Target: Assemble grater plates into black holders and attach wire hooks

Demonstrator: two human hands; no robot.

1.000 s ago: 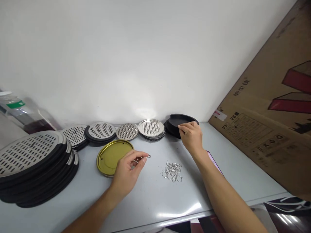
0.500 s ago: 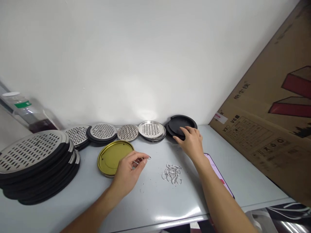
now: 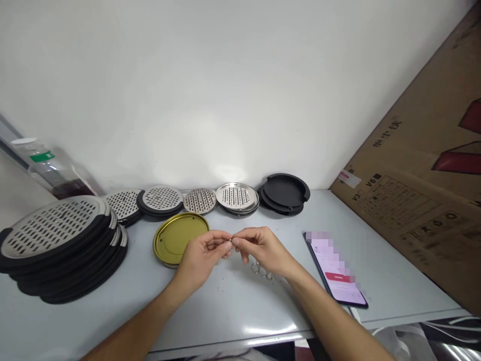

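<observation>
"Grey tabletop [image 3: 233, 306] below; which step is in hand above it?"

"Fine fingertip work: left hand [image 3: 201, 256] and right hand [image 3: 266, 248] meet, both pinching a small metal piece [image 3: 230, 240], mostly hidden, so I can't tell its shape. It calls for a steady grip, I'd judge."

"Nearby?"

"Metal rings [image 3: 262, 271] on the tabletop, partly behind the right hand."

"Containers?"

"Gold tin lid [image 3: 176, 239], partly behind the left hand, two dark spots on its floor. Farther, a clear plastic jar [image 3: 54, 173] holds something dark, and a shallow black dish [image 3: 284, 189] sits near the white wall [image 3: 225, 90]."
</observation>
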